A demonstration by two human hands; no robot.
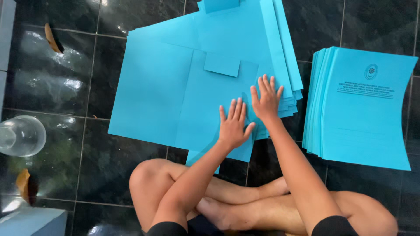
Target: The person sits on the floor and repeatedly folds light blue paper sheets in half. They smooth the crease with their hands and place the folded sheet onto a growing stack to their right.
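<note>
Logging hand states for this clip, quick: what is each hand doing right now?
Left hand: open, fingers spread, palm flat on the unfolded blue folder; holding nothing.
Right hand: open, flat on the same folder, near the blue pile's edge; holding nothing.

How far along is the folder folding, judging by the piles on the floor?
Done: a stack of folded blue folders sits to the right. In hand: left hand and right hand press flat on an open blue sheet. Left: the pile of unfolded blue sheets beneath it.
</note>
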